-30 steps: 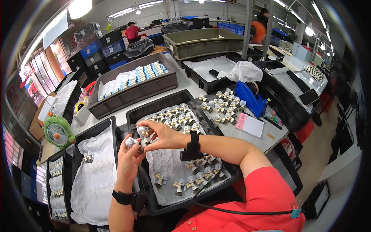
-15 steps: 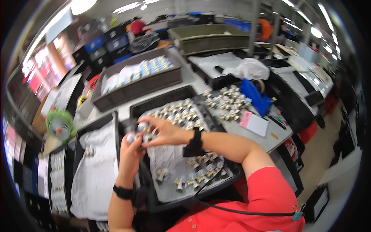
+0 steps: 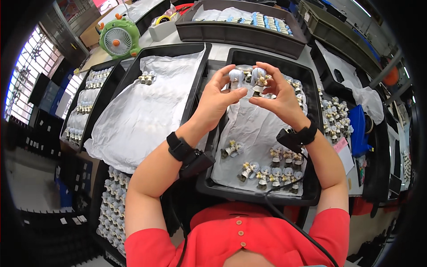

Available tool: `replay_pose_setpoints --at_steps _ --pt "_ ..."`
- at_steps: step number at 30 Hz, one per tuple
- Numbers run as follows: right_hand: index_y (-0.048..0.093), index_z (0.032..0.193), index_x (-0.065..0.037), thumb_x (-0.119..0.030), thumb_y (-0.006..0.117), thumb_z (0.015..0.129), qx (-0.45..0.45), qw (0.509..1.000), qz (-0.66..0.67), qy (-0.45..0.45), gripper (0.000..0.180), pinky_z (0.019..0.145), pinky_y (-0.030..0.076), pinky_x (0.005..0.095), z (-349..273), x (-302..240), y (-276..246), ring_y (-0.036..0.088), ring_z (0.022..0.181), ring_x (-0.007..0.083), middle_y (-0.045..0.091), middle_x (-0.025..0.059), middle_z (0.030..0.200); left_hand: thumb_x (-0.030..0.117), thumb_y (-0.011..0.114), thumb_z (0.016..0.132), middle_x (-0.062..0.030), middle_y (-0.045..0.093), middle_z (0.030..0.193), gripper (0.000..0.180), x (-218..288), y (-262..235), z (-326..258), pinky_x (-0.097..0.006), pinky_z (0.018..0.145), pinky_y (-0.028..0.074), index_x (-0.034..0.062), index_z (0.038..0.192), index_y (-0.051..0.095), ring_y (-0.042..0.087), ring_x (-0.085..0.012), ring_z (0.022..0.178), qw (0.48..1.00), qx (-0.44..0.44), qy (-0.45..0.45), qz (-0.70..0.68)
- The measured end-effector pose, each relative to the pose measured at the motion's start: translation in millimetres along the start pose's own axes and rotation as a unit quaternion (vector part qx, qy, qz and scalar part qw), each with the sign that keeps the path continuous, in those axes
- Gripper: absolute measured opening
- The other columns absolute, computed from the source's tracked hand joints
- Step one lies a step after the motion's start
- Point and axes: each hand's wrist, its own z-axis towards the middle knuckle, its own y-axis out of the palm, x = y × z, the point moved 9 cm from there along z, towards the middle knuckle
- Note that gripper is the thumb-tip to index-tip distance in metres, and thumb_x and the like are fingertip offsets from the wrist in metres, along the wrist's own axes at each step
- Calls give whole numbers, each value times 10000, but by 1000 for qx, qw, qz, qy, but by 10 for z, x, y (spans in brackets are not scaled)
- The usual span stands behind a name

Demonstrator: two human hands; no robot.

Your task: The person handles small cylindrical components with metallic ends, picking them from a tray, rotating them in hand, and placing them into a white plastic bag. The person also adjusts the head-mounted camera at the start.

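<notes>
In my left hand (image 3: pixel 218 95), thumb and fingers pinch a small figurine (image 3: pixel 236 78) with pale blue-white hair. My right hand (image 3: pixel 284 99) grips a second pale-haired figurine (image 3: pixel 259 81), upright beside the first with a narrow gap between them. Both are held above the far half of a black tray (image 3: pixel 207 178) lined with white paper. Several like figurines (image 3: pixel 275 176) stand or lie in the tray's near right part, and one lone figurine (image 3: pixel 232 149) lies near its left side. More stand at the far end, partly hidden by my hands.
Left of it, another lined black tray (image 3: pixel 202 75) holds a few figurines (image 3: pixel 147 78). A green fan (image 3: pixel 119 38) stands at the far left. A grey-brown crate (image 3: pixel 240 36) is at the back. Loose figurines (image 3: pixel 336 118) and a blue object (image 3: pixel 358 129) lie to the right.
My view has swung left and down. The hands have drawn apart slightly, and the two figurines are now held upright side by side, facing me more clearly.
</notes>
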Motion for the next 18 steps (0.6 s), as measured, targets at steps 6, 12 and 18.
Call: replay_pose_setpoints --at_steps 6,12,18 --pt "432 1272 -92 -127 765 656 7 1000 6 7 701 765 458 256 -2 32 1 549 906 130 544 49 1109 117 641 819 -72 470 1180 561 -15 39 32 -279 811 480 59 1303 363 573 -155 990 998 -18 -1 -67" --pt "450 1254 -97 -142 769 650 -4 999 -36 -3 685 758 461 256 -14 -3 24 529 888 135 501 40 1086 135 698 775 -51 510 1029 528 28 -25 9 -216 677 462 58 1200 395 545 -89 839 1000 21 2 2" --pt "472 1219 -96 -129 759 647 -5 998 -60 -26 641 754 467 265 -41 -78 59 492 855 144 461 45 1044 139 713 764 -21 525 937 493 -72 -43 22 -199 614 416 74 1138 398 512 -61 765 999 15 -32 -18"
